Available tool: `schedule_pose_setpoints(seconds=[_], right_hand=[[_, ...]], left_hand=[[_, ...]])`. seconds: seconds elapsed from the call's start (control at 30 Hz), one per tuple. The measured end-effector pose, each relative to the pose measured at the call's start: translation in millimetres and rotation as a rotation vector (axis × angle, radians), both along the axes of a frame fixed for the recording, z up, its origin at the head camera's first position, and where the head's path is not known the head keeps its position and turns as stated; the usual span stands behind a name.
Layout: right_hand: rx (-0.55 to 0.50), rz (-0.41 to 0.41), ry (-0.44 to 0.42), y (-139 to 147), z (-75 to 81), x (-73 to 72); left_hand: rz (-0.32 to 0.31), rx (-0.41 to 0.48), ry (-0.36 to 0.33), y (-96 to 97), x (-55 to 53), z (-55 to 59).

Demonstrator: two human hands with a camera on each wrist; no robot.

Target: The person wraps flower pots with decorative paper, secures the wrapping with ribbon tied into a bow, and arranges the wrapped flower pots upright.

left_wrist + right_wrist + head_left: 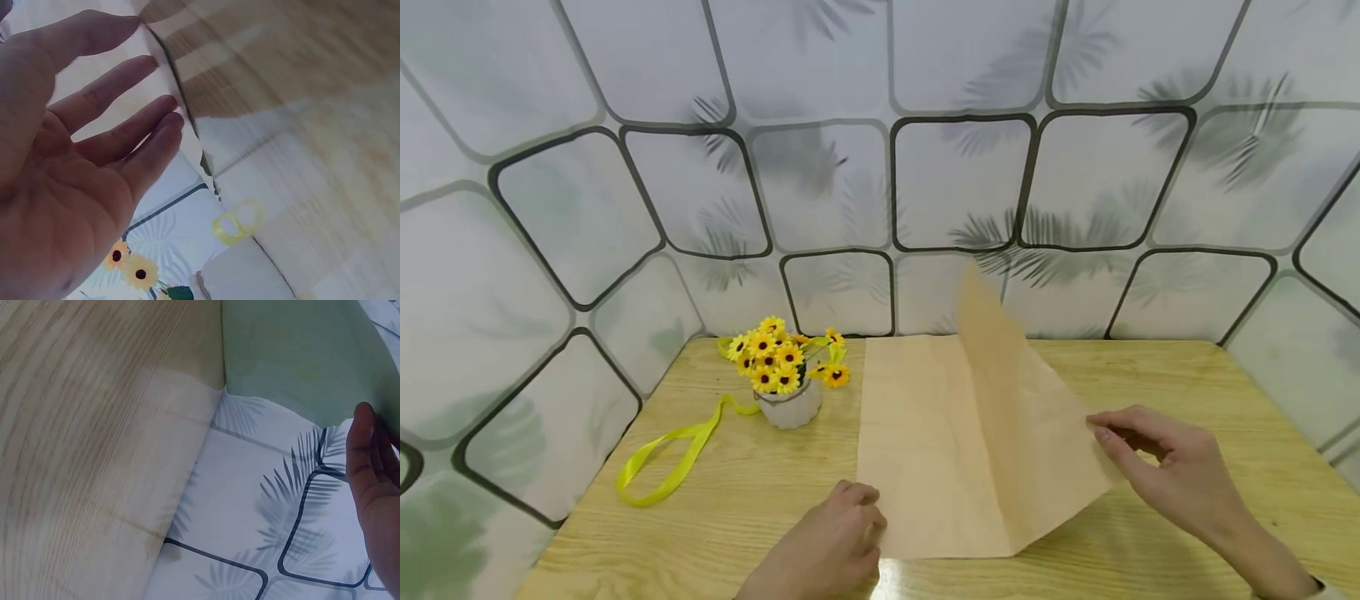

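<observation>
Left hand point(831, 542) presses paper point(925, 433); right hand point(1165, 467) lifts edge.

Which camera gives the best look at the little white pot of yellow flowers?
The head view: the little white pot of yellow flowers stands whole and upright on the wooden table, beside the yellow-green ribbon. The left wrist view catches only a few blooms at its bottom edge, past the left hand. The right wrist view does not show it.
</observation>
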State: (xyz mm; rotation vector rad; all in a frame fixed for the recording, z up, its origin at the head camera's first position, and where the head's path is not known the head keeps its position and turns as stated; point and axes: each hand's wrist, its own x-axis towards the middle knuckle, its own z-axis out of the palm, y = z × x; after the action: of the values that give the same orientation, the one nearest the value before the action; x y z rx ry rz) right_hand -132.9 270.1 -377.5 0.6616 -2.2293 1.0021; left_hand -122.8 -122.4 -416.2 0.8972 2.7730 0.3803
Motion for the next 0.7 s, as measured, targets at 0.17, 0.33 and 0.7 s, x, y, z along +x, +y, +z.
schedule_pose_setpoints(seconds=[0.17,0.33,0.7], right_hand=[[0.009,-0.011,0.028,4,0.7,0.5],[-0.025,0.005,-0.001,10,-0.5,4.2],[-0.087,-0.102,-0.192,26,-10.0,14.0]], left_hand=[[-0.038,0.004,0.016,-1.1,-3.0,-3.3],[-0.057,0.033,0.017,-2.8,-4.8,-9.6],[0.033,-0.001,-0.013,-0.1,-0.1,1.9]])
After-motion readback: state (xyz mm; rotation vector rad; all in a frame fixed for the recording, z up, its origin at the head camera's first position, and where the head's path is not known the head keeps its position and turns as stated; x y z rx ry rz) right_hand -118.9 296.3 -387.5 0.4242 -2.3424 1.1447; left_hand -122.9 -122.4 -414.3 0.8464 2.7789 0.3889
